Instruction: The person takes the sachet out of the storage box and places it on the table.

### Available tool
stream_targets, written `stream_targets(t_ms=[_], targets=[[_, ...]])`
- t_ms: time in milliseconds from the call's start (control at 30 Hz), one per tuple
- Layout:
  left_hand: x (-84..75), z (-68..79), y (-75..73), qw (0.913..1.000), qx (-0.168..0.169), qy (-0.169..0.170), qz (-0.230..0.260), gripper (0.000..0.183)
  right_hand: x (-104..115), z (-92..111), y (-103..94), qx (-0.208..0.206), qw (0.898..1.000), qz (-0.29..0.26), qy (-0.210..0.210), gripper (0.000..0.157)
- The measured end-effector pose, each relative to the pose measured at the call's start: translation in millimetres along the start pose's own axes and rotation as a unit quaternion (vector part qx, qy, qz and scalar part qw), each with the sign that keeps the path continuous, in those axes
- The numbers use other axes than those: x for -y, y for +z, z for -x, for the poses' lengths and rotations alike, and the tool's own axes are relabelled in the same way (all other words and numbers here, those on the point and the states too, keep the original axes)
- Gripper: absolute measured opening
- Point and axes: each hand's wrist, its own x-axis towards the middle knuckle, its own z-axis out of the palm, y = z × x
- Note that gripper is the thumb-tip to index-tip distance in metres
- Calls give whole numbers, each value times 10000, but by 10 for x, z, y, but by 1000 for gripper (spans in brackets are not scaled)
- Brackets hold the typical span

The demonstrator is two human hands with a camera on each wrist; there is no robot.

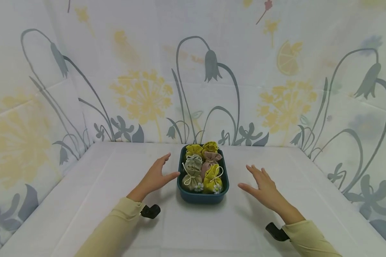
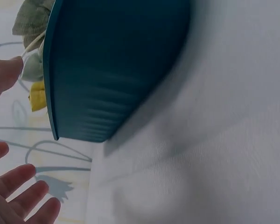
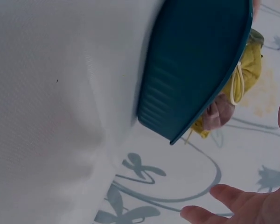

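A dark teal rectangular basket (image 1: 202,198) stands on the white table, packed with several small drawstring pouches. At its front lie a yellow pouch (image 1: 210,178) and an olive-beige pouch (image 1: 189,182), each with a small flower. Behind them are a grey-green pouch (image 1: 193,162), a dusty pink pouch (image 1: 211,159) and yellow ones at the back. My left hand (image 1: 154,176) hovers left of the basket with fingers spread, its thumb near the rim. On the other side my right hand (image 1: 263,189) is spread too, farther from the basket. Neither hand holds anything.
The white tablecloth (image 1: 193,232) covers the surface around the basket. A printed floral curtain (image 1: 148,53) rises behind the table and along both sides. A black wrist camera (image 1: 150,211) sits at the left sleeve, another black camera (image 1: 276,232) at the right.
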Motion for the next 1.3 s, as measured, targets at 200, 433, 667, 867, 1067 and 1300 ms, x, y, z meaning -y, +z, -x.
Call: stream_targets(t_ms=[200,433,667,867,1067,1300], targets=[[-56,-61,100,9991,110,0,415,81,42,-36,44,48,10000,-51,-17,80],[-107,-123,182,9951,173,-386,896,78,85,-82,79,63,9998,-201,-50,79],[-107,-177,235,9873,127,-870,1320,71,195,-125,67,141,9989,-418,-178,79],[-101,-167,255,9709,148,-1261,2029,67,276,-153,77,205,9977,-607,-209,79],[-86,-149,273,9598,142,-1444,2404,67,329,-217,92,181,9971,-689,-270,79],[-93,-152,263,9552,116,-1421,2593,64,354,-328,133,348,9911,-1270,-206,75]])
